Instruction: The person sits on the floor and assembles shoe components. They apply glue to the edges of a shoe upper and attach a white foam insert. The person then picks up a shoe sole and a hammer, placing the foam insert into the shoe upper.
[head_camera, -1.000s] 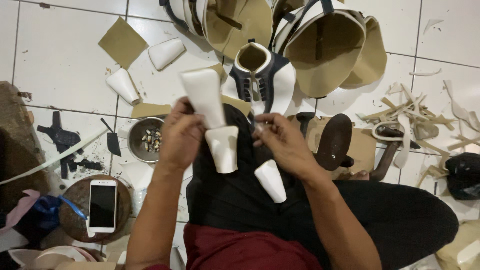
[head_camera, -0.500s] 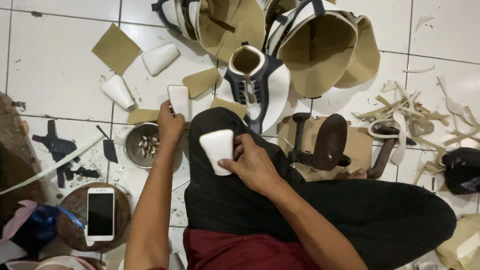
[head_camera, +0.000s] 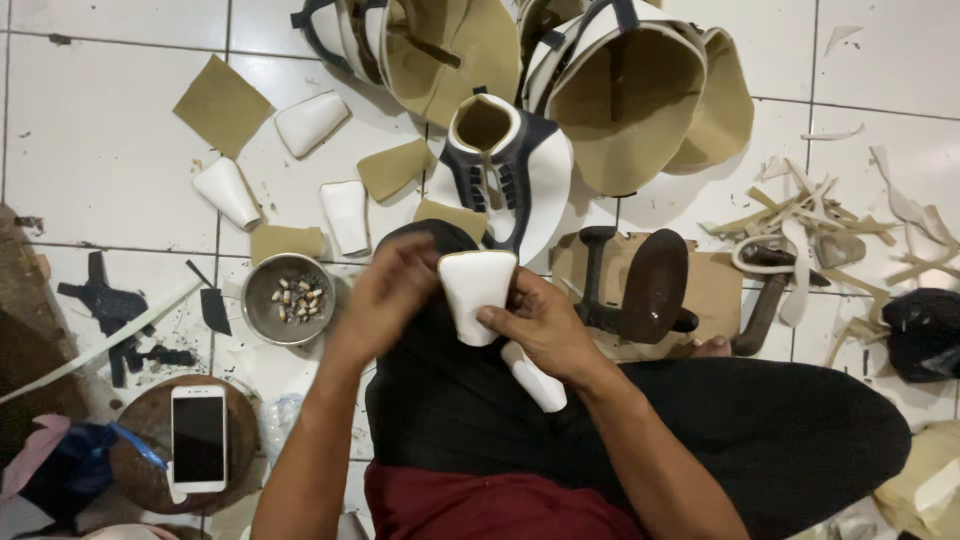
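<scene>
A white tiled floor (head_camera: 100, 150) is seen spread with shoemaking pieces. Beyond the fingers, at the far edge of the view, large tan and white shoe uppers (head_camera: 640, 110) are piled, and just past the fingertips a white and navy upper (head_camera: 505, 170) is stood with its opening upward. To the right of the fingers a dark iron shoe last stand (head_camera: 650, 285) is laid on a piece of cardboard, with pale offcut strips (head_camera: 800, 215) scattered further right. The person's dark-trousered lap (head_camera: 470, 410) is seen under both hands.

A white leather piece (head_camera: 477, 293) is held above the lap, between the two hands. It is pinched by the right hand (head_camera: 540, 325), whose thumb is pressed on its face with the other fingers curled behind. The left hand (head_camera: 385, 295) is blurred at the piece's left edge; whether its fingers are clamped on the piece cannot be told. A second white piece (head_camera: 535, 378) is seen resting on the lap under the right wrist.

Left of the fingers a small steel bowl (head_camera: 288, 298) of small nails is set, and three more white pieces (head_camera: 345, 215) are laid on the tiles beyond it. Nearer the body on the left, a white phone (head_camera: 198, 438) is laid on a round wooden block.
</scene>
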